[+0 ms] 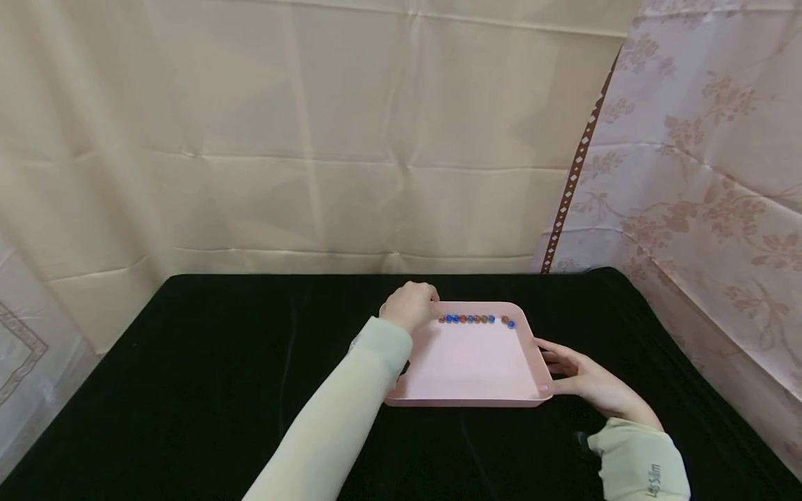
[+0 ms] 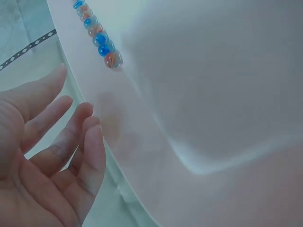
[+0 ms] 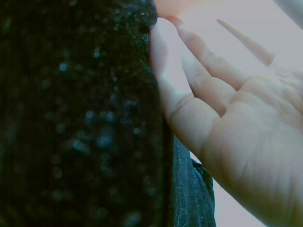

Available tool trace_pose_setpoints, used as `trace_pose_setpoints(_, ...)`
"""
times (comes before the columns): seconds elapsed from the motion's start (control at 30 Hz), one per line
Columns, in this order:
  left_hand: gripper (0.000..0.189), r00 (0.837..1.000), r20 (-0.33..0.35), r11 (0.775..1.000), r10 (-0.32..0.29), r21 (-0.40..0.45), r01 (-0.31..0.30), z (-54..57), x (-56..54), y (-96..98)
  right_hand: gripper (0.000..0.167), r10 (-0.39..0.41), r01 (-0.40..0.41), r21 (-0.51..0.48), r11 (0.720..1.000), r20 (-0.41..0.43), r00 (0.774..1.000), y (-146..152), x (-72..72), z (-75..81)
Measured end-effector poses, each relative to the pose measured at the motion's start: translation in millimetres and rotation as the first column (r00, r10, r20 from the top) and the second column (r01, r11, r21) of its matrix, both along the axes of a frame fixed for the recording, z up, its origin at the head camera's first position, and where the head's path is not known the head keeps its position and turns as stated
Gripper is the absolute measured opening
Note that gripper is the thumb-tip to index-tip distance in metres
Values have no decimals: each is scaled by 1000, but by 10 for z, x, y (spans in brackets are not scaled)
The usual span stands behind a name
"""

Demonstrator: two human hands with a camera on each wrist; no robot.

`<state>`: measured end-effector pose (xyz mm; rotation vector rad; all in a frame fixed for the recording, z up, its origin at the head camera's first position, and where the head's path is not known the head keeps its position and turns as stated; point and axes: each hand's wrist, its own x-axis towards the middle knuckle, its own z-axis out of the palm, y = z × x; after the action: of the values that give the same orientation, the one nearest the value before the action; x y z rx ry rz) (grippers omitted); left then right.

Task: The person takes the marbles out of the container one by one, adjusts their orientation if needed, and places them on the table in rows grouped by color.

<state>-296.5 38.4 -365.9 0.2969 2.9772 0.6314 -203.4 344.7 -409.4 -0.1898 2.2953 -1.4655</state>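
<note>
A shallow pink tray rests on the black table. Along its far wall runs a row of blue and orange glass marbles, and a pair lies apart near the far right corner. My left hand is over the tray's far left corner; in the left wrist view its loosely bent fingers hold nothing, beside the rim and just short of the row's end marble. At the right wall, my right hand touches the tray's side with extended fingers and thumb, the palm partly turned up in the right wrist view.
Black cloth covers the table. Behind it hangs a cream curtain, with a pink floral curtain to the right. White patterned fabric hangs at the left.
</note>
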Motion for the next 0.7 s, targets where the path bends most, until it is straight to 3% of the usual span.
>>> trace_pose_setpoints(0.13,25,997,70,993,44,103,-51,-46,8,10,82,3,-3,-11,1000,-9,1000,1,-2,-14)
trace_pose_setpoints(0.27,31,989,146,963,36,260,-74,-131,16,17,81,23,-24,-28,999,-31,999,-4,1,-28)
trace_pose_setpoints(0.37,32,988,151,937,10,343,-62,-191,-3,32,81,18,-19,-30,999,-30,999,-2,6,-28)
trace_pose_setpoints(0.7,22,998,59,946,19,322,-37,-359,-59,103,82,-8,8,-4,1000,-7,1000,13,4,-16)
